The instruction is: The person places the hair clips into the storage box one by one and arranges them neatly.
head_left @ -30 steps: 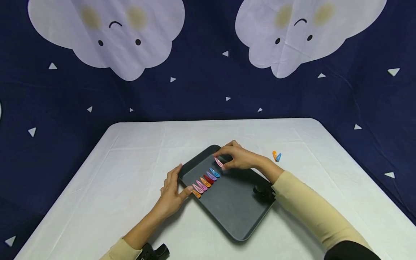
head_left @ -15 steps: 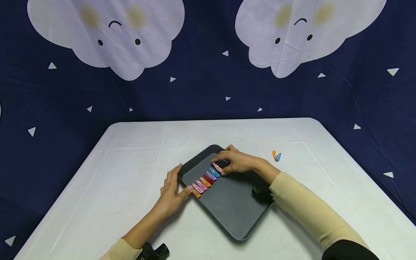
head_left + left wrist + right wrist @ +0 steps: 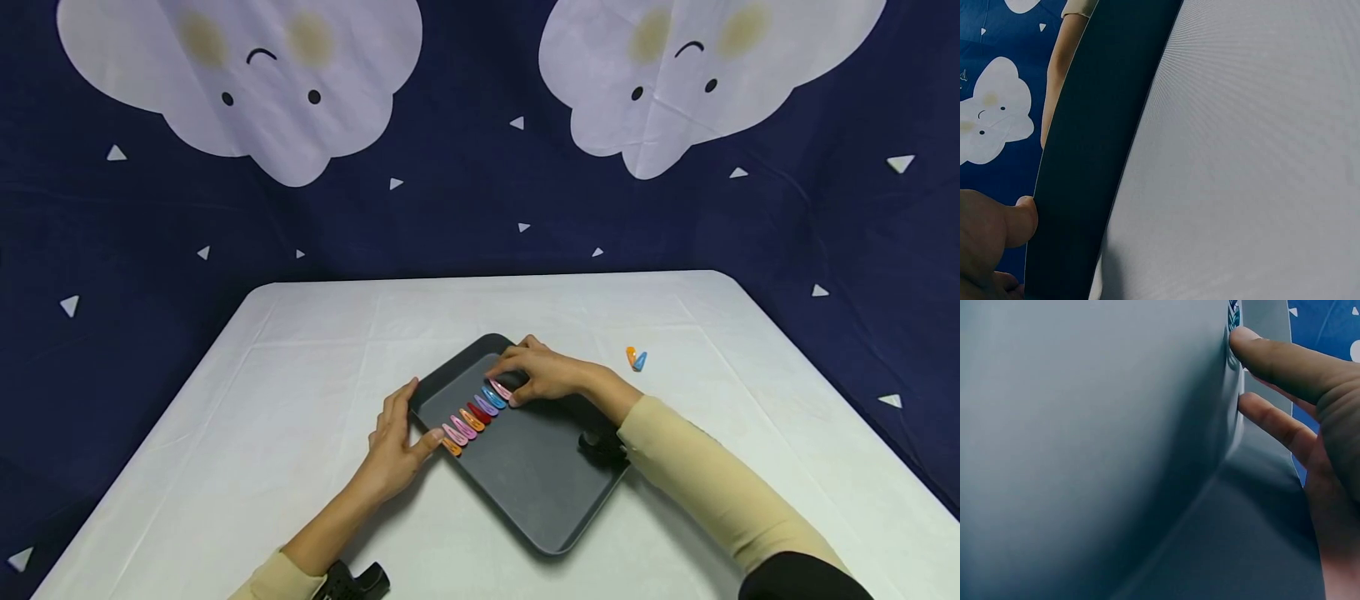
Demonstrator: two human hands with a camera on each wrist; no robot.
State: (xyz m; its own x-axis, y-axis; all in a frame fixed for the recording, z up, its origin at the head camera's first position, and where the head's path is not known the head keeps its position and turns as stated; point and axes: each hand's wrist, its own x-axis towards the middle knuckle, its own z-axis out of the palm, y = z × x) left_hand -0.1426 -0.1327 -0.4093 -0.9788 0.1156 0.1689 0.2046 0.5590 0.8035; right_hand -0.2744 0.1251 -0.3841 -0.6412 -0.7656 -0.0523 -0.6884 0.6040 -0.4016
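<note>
A dark grey tray (image 3: 547, 492) lies turned at an angle on the table. Across it, near its left side, runs a slanting row of snap hair clips: orange, pink, red, purple and blue, such as the red hair clip (image 3: 479, 413). At the row's upper end my right hand (image 3: 546, 371) pinches a pink hair clip (image 3: 501, 389) between thumb and fingers, low on the tray beside the blue hair clip (image 3: 493, 397). My left hand (image 3: 396, 440) rests on the tray's left rim, fingers extended, thumb near the orange hair clip (image 3: 452, 447). In the right wrist view my fingertips largely hide the clips.
To the right behind the tray, an orange hair clip (image 3: 631, 356) and a blue hair clip (image 3: 640, 362) lie together on the white tablecloth (image 3: 337, 350). A dark blue backdrop with clouds (image 3: 465, 217) hangs behind the table.
My right hand has brought the pink hair clip down and toward the row, beside the blue one, and then almost stopped. The left hand has stayed at the rim.
</note>
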